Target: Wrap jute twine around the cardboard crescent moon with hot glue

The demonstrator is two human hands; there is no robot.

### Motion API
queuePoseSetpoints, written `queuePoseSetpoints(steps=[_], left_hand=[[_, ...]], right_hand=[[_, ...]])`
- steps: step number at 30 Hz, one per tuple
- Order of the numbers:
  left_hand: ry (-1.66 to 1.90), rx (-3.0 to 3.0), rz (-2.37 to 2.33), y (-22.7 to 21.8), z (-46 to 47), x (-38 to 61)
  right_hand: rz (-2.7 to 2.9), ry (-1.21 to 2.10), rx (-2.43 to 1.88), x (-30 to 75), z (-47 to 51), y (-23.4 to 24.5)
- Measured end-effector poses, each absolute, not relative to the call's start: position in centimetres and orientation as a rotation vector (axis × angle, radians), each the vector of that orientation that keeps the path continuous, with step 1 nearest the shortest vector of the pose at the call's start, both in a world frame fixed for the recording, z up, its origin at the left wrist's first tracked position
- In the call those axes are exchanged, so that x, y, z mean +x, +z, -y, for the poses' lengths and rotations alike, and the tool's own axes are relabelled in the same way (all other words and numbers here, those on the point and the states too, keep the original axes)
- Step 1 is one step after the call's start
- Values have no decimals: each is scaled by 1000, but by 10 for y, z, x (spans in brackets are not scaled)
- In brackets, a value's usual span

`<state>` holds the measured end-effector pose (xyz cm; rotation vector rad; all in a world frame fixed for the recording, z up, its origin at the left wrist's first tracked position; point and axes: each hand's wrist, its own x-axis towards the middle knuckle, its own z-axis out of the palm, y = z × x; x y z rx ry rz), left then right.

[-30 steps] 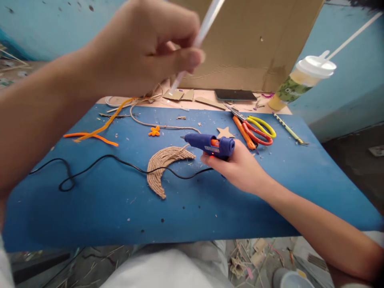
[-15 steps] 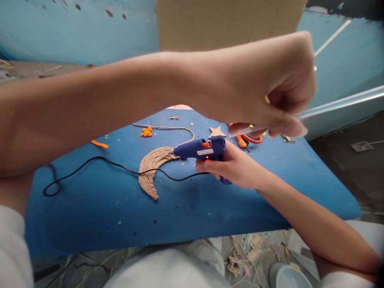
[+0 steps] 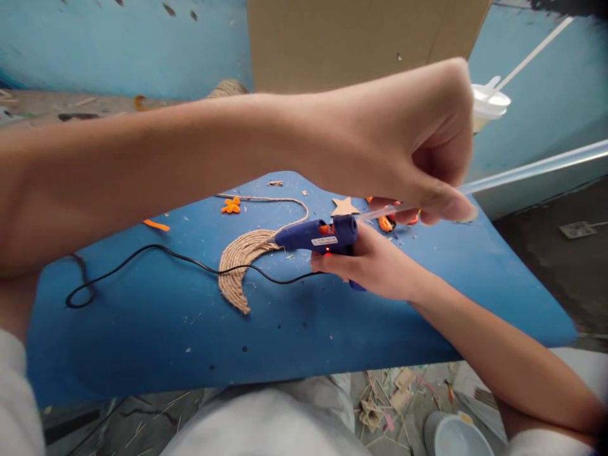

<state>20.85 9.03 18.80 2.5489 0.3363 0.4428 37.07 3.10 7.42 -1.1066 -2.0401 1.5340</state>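
My right hand (image 3: 368,263) is closed round the grip of a blue glue gun (image 3: 313,235) with an orange trigger and a lit red lamp; its nozzle points left at a crescent wound from jute twine (image 3: 237,266) on the blue board (image 3: 294,323). My left hand (image 3: 403,142) reaches across from the left, fingers pinched on a clear glue stick (image 3: 517,172) whose near end meets the back of the gun. The gun's black cord (image 3: 142,256) trails left over the board.
A cardboard star (image 3: 344,206), an orange butterfly cutout (image 3: 232,205), an orange pipe cleaner (image 3: 156,225) and twine lie behind the gun. Orange scissor handles (image 3: 386,223) peek out under my left hand. A lidded cup (image 3: 489,104) and a cardboard sheet (image 3: 361,38) stand at the back.
My left hand swung from upper left to the right with the glue stick, tipping it level and bringing its end to the rear of the gun. The right hand kept hold of the gun.
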Motion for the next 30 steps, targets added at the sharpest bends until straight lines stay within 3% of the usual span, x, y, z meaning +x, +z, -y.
queuePoseSetpoints(steps=[19, 30], left_hand=[[391, 2608, -207, 179, -104, 201], [384, 2759, -469, 173, -93, 201]], right_hand=[[2064, 1464, -1184, 372, -29, 75], [1943, 1555, -1244, 374, -25, 81]])
